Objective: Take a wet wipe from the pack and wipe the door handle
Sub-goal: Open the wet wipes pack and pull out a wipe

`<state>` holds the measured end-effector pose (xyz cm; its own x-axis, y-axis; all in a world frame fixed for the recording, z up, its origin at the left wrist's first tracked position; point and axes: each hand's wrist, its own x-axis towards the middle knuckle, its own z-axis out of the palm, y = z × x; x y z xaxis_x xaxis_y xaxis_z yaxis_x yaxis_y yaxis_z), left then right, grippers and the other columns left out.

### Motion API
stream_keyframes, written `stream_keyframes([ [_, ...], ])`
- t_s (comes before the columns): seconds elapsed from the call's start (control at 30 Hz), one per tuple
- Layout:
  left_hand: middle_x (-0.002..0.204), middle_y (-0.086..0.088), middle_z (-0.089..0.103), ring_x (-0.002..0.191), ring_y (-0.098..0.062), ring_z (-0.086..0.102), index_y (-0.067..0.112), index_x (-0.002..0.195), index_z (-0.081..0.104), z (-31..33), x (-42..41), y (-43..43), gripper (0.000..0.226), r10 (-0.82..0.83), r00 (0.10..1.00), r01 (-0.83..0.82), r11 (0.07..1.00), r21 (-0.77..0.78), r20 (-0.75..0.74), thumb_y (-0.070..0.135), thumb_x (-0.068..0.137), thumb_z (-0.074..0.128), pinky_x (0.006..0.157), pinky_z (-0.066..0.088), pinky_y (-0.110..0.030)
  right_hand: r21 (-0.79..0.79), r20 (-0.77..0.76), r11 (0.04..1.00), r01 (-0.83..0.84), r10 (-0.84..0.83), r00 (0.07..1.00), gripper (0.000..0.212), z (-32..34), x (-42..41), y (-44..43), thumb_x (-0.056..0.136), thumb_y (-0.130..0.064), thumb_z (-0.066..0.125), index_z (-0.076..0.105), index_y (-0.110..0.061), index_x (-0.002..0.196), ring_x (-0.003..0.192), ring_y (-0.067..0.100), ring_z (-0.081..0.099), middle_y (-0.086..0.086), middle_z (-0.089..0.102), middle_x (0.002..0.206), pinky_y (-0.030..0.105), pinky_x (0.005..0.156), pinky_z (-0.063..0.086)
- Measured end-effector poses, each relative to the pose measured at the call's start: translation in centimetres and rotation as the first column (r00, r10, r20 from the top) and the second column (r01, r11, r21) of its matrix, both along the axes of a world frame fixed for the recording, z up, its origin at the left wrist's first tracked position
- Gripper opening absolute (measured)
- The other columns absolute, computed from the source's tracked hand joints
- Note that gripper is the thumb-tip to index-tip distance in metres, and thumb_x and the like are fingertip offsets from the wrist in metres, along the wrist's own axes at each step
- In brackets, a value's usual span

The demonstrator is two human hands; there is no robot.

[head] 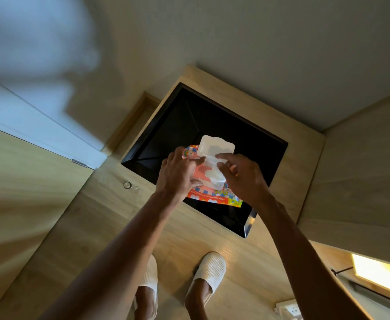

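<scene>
Both my bare arms reached forward, hands close together.

My left hand (178, 174) was curled, palm down, thumb and fingers clamped on the wet wipe pack (210, 181) at its left side. My right hand (240, 176) hovered just beside it, fingers bent, fingertips (221, 168) pinching at the white wipe (213, 174) in the pack's opening. Both wrists were slightly flexed.
</scene>
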<state>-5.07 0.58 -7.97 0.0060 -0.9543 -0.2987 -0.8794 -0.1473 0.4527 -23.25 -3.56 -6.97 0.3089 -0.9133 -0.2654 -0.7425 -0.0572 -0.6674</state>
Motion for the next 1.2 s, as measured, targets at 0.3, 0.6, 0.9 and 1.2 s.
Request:
stream_keyframes([
  [0.3, 0.141, -0.008, 0.038, 0.13, -0.026, 0.038, 0.033, 0.135, 0.047, -0.2, 0.3, 0.0, 0.074, 0.003, 1.0, -0.003, 1.0, 0.01, -0.014, 0.04, 0.068, 0.078, 0.11, 0.033, -0.044, 0.073, -0.156, 0.991, -0.111, 0.121, 0.98, 0.018, 0.0, 0.3, -0.2, 0.088, -0.027, 0.066, 0.066, -0.018, 0.104, 0.107, 0.018, 0.063, 0.004, 0.067, 0.115, 0.033, 0.092, 0.051],
  [0.6, 0.141, -0.008, 0.039, 0.131, -0.025, 0.038, 0.031, 0.134, 0.048, -0.1, 0.4, 0.3, 0.072, -0.004, 1.0, 0.004, 1.0, -0.004, -0.021, 0.04, 0.068, 0.078, 0.11, 0.034, -0.044, 0.028, 0.083, 0.993, 0.113, -0.115, 0.99, 0.014, 2.3, 0.3, -0.7, 0.095, -0.013, 0.054, 0.062, -0.018, 0.085, 0.086, 0.007, 0.062, -0.004, 0.065, 0.092, 0.018, 0.084, 0.05],
  [0.9, 0.14, -0.008, 0.04, 0.13, -0.026, 0.04, 0.03, 0.134, 0.049, -0.2, 0.3, 0.2, 0.073, 0.003, 0.999, -0.003, 1.0, -0.003, -0.038, 0.041, 0.068, 0.079, 0.11, 0.036, -0.048, 0.077, -0.142, 0.997, -0.023, 0.034, 0.989, 0.018, 1.0, 0.9, 0.1, 0.081, -0.028, 0.074, 0.071, -0.02, 0.097, 0.099, 0.012, 0.064, 0.001, 0.069, 0.112, 0.037, 0.094, 0.053],
  [1.2, 0.142, -0.01, 0.04, 0.13, -0.027, 0.04, 0.029, 0.134, 0.049, -0.3, 0.1, 0.3, 0.072, 0.002, 0.999, -0.002, 1.0, -0.001, -0.047, 0.04, 0.069, 0.078, 0.109, 0.037, -0.048, -0.147, 0.014, 0.986, 0.077, -0.075, 0.997, 0.005, 2.7, 0.2, 0.9, 0.084, -0.017, 0.07, 0.066, -0.017, 0.086, 0.093, 0.013, 0.064, 0.001, 0.068, 0.1, 0.029, 0.081, 0.056],
])
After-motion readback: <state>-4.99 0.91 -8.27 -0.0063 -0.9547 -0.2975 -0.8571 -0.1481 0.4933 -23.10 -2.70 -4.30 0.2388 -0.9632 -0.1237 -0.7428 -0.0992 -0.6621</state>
